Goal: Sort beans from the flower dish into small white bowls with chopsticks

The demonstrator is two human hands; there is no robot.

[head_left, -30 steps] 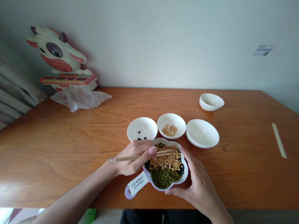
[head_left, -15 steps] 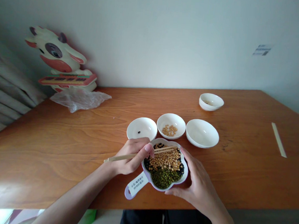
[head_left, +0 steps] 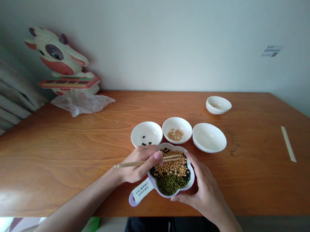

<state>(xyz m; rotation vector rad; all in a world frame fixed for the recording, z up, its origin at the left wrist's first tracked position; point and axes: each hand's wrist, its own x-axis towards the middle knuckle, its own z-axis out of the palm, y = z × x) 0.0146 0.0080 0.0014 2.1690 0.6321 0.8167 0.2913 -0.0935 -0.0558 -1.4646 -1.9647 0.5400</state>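
My left hand [head_left: 140,163] is closed around a pair of wooden chopsticks [head_left: 129,163], whose tips rest over yellow soybeans [head_left: 176,167] in a purple-rimmed, flower-shaped dish [head_left: 143,191] with a labelled handle. Green mung beans [head_left: 172,184] fill the near part of that dish, and black beans [head_left: 188,175] show at its edges. Gripping the dish's right side is my right hand [head_left: 205,188], thumb below and fingers along the rim. Just beyond stand a left white bowl [head_left: 136,134] with several black beans, a middle bowl [head_left: 187,127] with soybeans and a right bowl [head_left: 209,136] showing nothing inside.
Another white bowl [head_left: 217,110] with something small in it stands farther back. A pale strip [head_left: 288,144] lies at the right of the wooden table [head_left: 61,151]. At the back left are a cow toy with a keyboard [head_left: 64,66] and a clear plastic bag [head_left: 82,103].
My left hand has shifted slightly right with the chopsticks, their tips now a little lower in the soybeans. More black beans show in the left bowl. My right hand stays put.
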